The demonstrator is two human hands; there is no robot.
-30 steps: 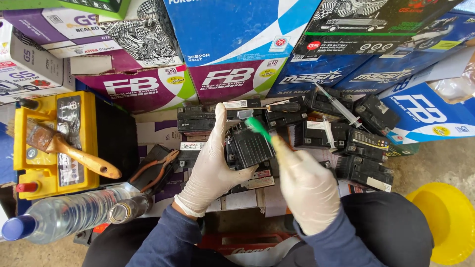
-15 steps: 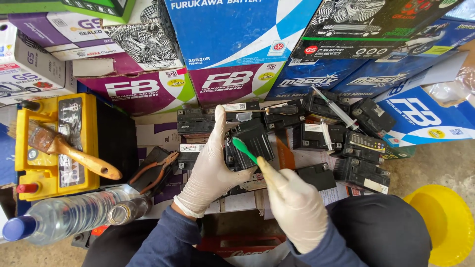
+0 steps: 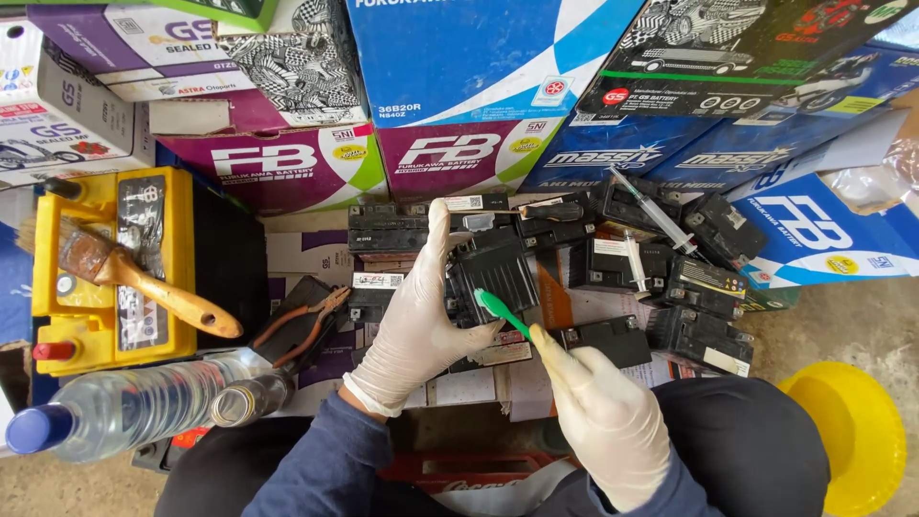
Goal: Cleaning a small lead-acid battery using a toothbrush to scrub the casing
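Note:
My left hand [image 3: 412, 321], in a white glove, grips a small black battery [image 3: 493, 273] from its left side and holds it tilted above a pile of other batteries. My right hand [image 3: 603, 421], also gloved, holds a green toothbrush [image 3: 503, 314] by its handle. The brush head rests against the lower edge of the held battery. Several more small black batteries [image 3: 704, 335] lie around and behind it, some with a syringe [image 3: 656, 213] lying on top.
A yellow battery [image 3: 110, 273] with a worn paintbrush [image 3: 144, 287] on it stands at the left. Pliers [image 3: 306, 325] and a clear water bottle [image 3: 134, 407] lie nearby. Stacked cardboard boxes [image 3: 479, 86] line the back. A yellow bowl [image 3: 862, 431] sits at the right.
The toothbrush head has travelled down across the battery, from its upper edge to its lower edge. My right hand has drawn back a little. My left hand keeps its grip.

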